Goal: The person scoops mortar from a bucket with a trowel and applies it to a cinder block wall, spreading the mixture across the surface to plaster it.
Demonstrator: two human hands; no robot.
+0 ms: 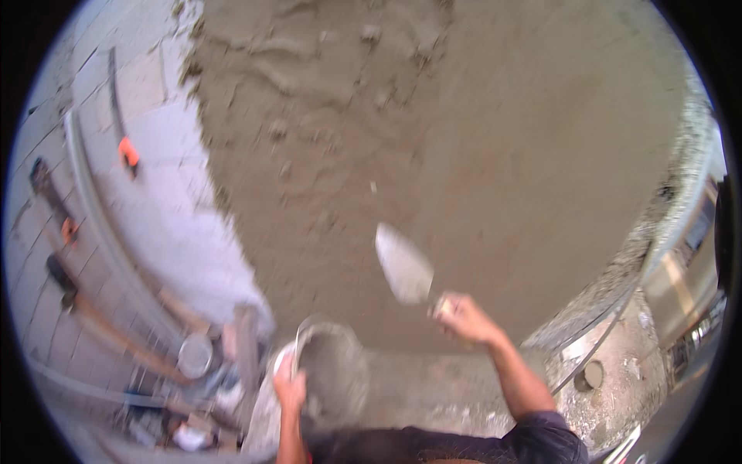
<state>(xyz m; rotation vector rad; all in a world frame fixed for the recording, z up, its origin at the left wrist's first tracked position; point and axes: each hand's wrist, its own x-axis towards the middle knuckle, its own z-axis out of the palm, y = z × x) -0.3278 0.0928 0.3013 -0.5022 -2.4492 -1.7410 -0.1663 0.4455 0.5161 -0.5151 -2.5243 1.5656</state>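
Note:
My right hand [466,317] is closed round the handle of a pointed trowel [403,267]. The trowel's pale, slightly blurred blade points up and left over a broad bed of wet grey-brown mortar [525,170]. That surface looks smoother on the right and lumpy toward the upper left. Lower left, my left hand [290,384] grips the left rim of a mortar-smeared bucket [357,375], its fingers wrapped at the edge. A thin wire handle arches over the bucket's top. How much the bucket holds is hard to make out.
A long, straight bar [104,213] lies on the paving at left. Near it are a tool with an orange grip [128,152] and a long-handled hammer [116,329]. A small pale bucket [195,355] stands among scraps. At right, a small round container [592,375] sits on a crusted ledge.

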